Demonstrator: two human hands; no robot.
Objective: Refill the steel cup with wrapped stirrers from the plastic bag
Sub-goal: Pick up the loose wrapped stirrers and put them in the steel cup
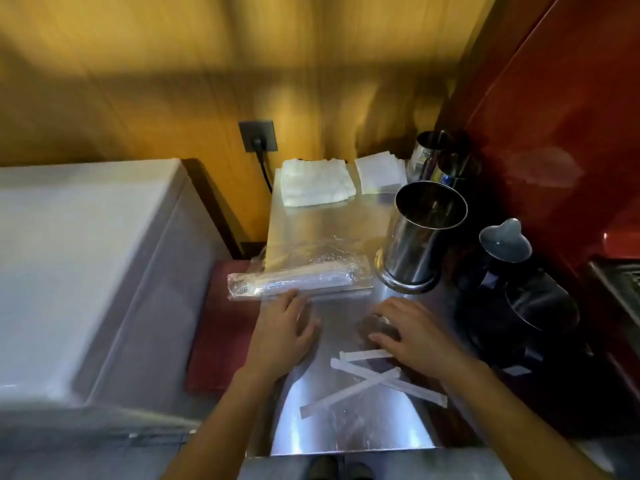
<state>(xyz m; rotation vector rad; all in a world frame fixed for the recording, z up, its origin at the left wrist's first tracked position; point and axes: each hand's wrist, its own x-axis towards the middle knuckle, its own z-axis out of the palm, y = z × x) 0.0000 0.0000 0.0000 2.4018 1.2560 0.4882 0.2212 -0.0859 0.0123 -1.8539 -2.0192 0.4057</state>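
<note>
Three wrapped stirrers lying loose (crossed) near counter's front edge; steel cup by right edge looking empty. Bag overhanging left edge. Both hands hovering, fingers spread, gripping nothing. Refilling barely starting.

A folded white cloth and a stack of white napkins are set at the far end of the steel surface; a black kettle is placed at the right.
</note>
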